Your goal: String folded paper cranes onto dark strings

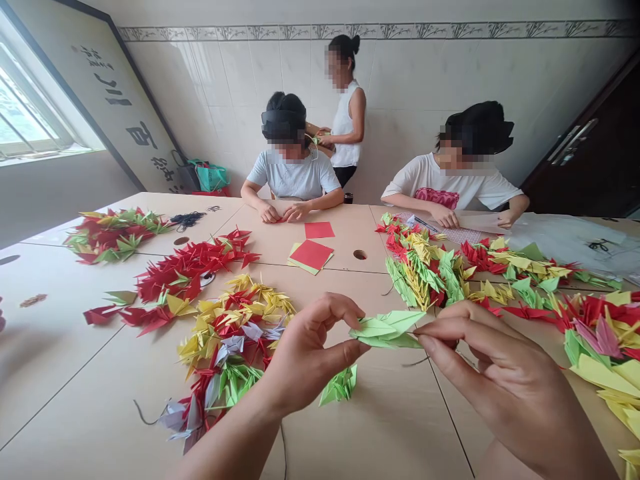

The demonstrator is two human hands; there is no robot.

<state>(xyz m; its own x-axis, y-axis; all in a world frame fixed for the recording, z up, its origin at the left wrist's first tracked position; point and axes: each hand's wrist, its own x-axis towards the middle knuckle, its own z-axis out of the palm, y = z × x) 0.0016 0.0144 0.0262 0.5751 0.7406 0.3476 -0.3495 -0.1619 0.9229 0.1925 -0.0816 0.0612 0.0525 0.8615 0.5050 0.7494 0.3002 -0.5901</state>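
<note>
- Two hands, left [313,357] and right [505,380], hold a green folded paper [387,330] above the tabletop [395,433], between opposed fingers.
- Left fingers pinch its left end; right fingers narrow together at its right end, whether on paper or on a dark strand [416,363] cannot be told.
- Holding both ends presumably keeps it level and steady, clear of the green cluster [340,385] below the left fingers.
- Form: pale green, slender, with layered, sharply creased, pointed folds.
</note>
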